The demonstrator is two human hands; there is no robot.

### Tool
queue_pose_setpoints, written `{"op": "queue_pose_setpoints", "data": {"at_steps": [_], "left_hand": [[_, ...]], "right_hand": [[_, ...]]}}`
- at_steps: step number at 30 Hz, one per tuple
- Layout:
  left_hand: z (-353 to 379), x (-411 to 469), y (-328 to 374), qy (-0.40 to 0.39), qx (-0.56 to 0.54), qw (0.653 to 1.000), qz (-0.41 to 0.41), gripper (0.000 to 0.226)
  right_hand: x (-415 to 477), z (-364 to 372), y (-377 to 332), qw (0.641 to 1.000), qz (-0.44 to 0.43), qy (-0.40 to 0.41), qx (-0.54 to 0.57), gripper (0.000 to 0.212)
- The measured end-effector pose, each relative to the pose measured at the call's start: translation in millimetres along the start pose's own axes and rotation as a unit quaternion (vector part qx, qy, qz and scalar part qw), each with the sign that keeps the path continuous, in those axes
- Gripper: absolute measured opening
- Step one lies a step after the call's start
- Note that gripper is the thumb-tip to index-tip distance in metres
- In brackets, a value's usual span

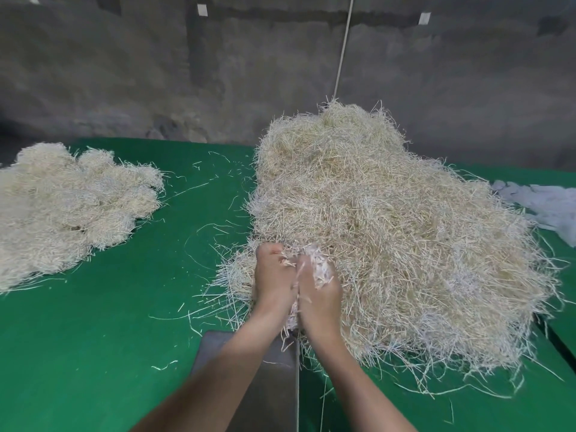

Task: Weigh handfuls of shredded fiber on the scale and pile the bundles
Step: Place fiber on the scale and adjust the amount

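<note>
Green cloth covers the table (93,353), backed by a grey concrete wall. Two masses of pale, straw-coloured shredded fiber lie on it: one big loose heap (389,238) right of centre and one flatter pile of bundles (62,207) far left. The left hand (272,275) and right hand (318,291) meet at the heap's near edge, fingers curled round one whitish handful (318,263), above a single grey scale pan (274,385).

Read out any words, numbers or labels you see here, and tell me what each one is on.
No readable text anywhere.
White tags on the wall: blank or too small to read.
Scale platform: no print visible; no display in view.
</note>
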State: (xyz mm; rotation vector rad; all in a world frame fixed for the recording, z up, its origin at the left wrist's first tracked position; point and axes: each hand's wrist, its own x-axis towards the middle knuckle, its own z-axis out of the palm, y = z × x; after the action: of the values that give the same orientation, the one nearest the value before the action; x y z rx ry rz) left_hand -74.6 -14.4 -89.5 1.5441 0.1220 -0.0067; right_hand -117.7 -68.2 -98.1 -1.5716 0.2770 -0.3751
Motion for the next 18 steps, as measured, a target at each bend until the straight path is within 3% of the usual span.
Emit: {"op": "queue_pose_setpoints", "data": {"at_steps": [3, 4, 7, 9, 12, 16, 18], "left_hand": [[-3, -11, 1, -0.015, -0.212, 0.972, -0.103, 0.038], [-4, -17, -4, -0.018, -0.228, 0.967, -0.111, 0.05], [5, -43, -23, -0.093, -0.215, 0.963, -0.135, 0.094], [15, -44, -25, -0.054, -0.183, 0.97, -0.149, 0.129], [15, -26, -27, 0.088, -0.029, 0.991, -0.094, 0.112], [15, -15, -41, 0.06, 0.142, 0.987, -0.033, 0.088], [18, -11, -44, 0.014, 0.142, 0.989, -0.027, 0.071]], "right_hand": [[24, -14, -3, 0.98, 0.155, 0.061, 0.107, 0.084], [30, -18, -1, 0.973, 0.182, 0.073, 0.122, 0.085], [30, -21, 6, 0.978, 0.185, 0.054, 0.08, 0.081], [20, -21, 18, 0.99, 0.141, 0.012, -0.015, 0.073], [12, -30, 37, 0.989, 0.102, -0.064, -0.085, 0.069], [20, -41, 32, 0.995, 0.033, -0.082, -0.046, 0.063], [23, -37, 25, 0.99, 0.034, -0.129, -0.055, 0.05]]}}
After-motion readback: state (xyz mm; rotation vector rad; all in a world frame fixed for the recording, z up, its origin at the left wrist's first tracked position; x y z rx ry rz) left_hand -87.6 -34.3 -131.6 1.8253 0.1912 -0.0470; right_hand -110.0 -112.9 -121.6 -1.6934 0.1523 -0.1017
